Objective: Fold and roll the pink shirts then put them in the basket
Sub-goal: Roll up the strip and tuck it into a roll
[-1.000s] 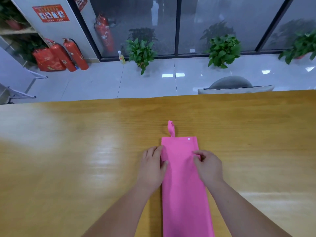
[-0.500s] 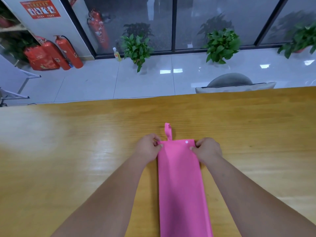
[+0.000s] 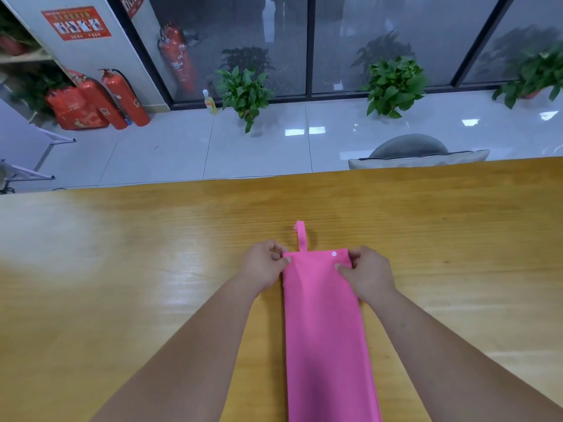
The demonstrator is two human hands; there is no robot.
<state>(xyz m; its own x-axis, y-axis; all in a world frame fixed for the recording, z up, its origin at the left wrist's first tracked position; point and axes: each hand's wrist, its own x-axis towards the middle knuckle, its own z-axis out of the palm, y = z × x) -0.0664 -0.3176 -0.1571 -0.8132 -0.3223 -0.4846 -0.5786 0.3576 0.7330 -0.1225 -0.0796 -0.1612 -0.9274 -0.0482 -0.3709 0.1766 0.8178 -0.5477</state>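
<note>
Two red fire extinguishers (image 3: 125, 99) stand on the tiled floor (image 3: 158, 153) at the far left. A red bag (image 3: 76, 109) sits just beside them, and a red notice (image 3: 76, 23) hangs on the wall panel above. Further right, a small bottle (image 3: 210, 102) of yellow liquid stands by the glass wall, next to a leafy potted plant (image 3: 246, 89).

Nearer, the wooden desk (image 3: 122, 269) fills the lower part of the view, with both forearms reaching out over it. The left hand (image 3: 268, 263) has its fingers curled, and it pinches the far left corner of the pink shirt (image 3: 326, 330) between thumb and fingers. The shirt is folded into a long narrow strip. It lies flat on the desk and runs from the bottom edge of the view straight away from the person. A thin pink strap (image 3: 301, 236) sticks out from its far edge and rests on the wood. A white snap (image 3: 334, 254) shows near the far right corner.

The right hand (image 3: 368, 275) grips that far right corner, with the thumb on top of the cloth just below the snap and the fingers curled at the edge.

Beyond the desk's far edge on the right, the top of a grey chair (image 3: 417, 152) shows. Behind it a second plant (image 3: 394, 85) stands on the floor, and a third plant (image 3: 533, 77) stands at the far right.
</note>
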